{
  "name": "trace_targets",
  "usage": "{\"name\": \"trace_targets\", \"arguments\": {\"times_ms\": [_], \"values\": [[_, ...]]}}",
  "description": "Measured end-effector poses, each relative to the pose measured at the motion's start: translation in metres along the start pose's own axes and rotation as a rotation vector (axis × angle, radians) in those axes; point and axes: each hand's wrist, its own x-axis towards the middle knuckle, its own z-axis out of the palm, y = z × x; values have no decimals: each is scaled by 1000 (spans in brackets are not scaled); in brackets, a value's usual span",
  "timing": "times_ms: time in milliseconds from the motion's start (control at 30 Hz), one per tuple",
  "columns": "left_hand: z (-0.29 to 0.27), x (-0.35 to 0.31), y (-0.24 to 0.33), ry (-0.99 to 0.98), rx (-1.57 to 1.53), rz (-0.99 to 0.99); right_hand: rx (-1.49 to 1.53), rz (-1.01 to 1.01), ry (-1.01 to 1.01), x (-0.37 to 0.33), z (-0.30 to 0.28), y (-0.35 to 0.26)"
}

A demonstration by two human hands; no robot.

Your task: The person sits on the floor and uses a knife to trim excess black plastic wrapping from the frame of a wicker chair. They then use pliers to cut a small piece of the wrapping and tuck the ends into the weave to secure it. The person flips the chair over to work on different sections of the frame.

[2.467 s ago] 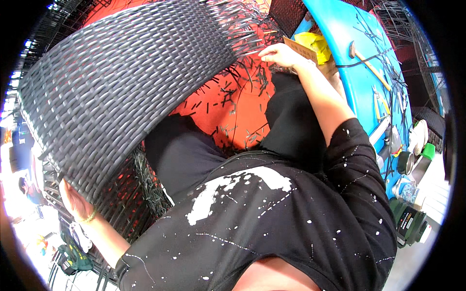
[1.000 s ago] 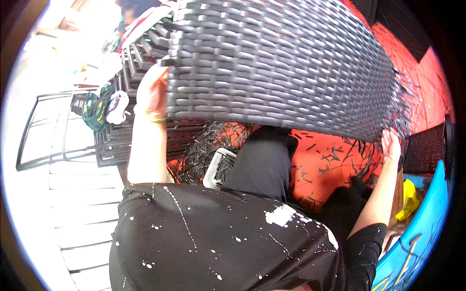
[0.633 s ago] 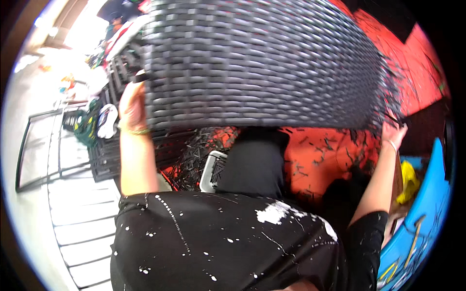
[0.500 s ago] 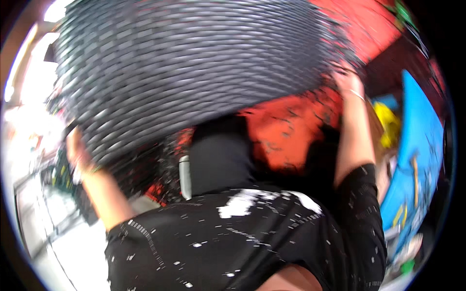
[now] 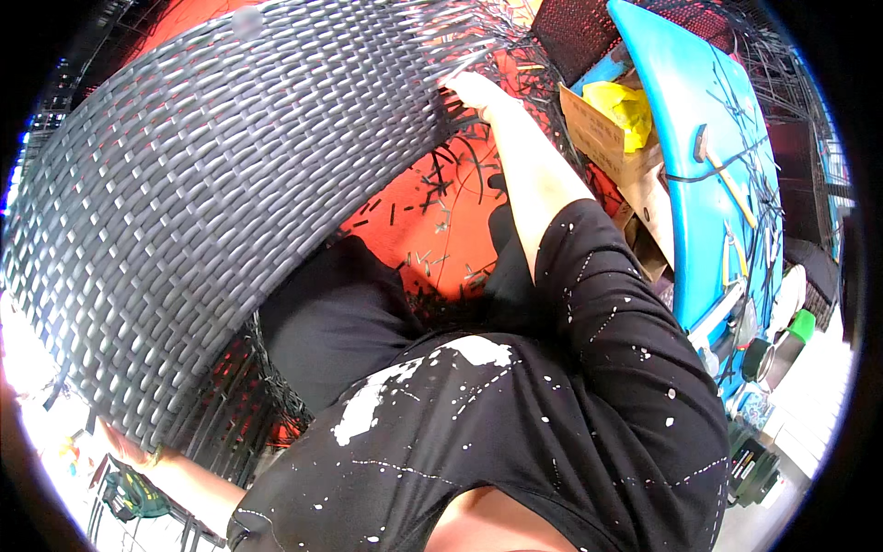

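Note:
A large panel of dark grey wicker weave (image 5: 230,156) slants across the left and upper part of the view, beside my legs. My right hand (image 5: 474,92) grips its far right edge, where loose strands stick out in a fringe. At the lower left, my left hand (image 5: 127,449) holds the panel's near corner; its fingertips are partly hidden by the weave. Long unwoven strands (image 5: 235,414) hang below the panel near my left forearm.
Cut strand scraps (image 5: 437,184) litter the red floor (image 5: 414,216). At right, a blue board (image 5: 681,138) carries a hammer (image 5: 727,179) and pliers (image 5: 733,253). Behind it stands a cardboard box (image 5: 593,129) with a yellow bag (image 5: 621,109). A green power tool (image 5: 133,495) sits at lower left.
The panel has swung and tilted toward the left, its left end now lower. My left hand has gone down; my right hand has shifted left and up. The whole view has turned.

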Motion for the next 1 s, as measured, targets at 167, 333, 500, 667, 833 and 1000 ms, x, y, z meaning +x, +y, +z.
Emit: {"name": "trace_targets", "arguments": {"times_ms": [167, 333, 500, 667, 833, 1000], "values": [[6, -9, 1, 36, 40, -6, -1, 106, -53, -8, 1, -8], [-11, 2, 3, -6, 29, -44, 218, 31, -45, -17, -2, -8], [-23, 4, 0, -87, -55, -86, 287, 37, -36, -16, -11, -8], [-57, 37, -15, -37, -49, 9, 382, 58, -116, -17, -42, 2], [-97, 56, -21, -365, -178, -73, 193, -279, 60, -9, -33, -4], [-112, 64, -15, -465, -200, -60, -780, -379, 484, 18, -13, 12]]}}
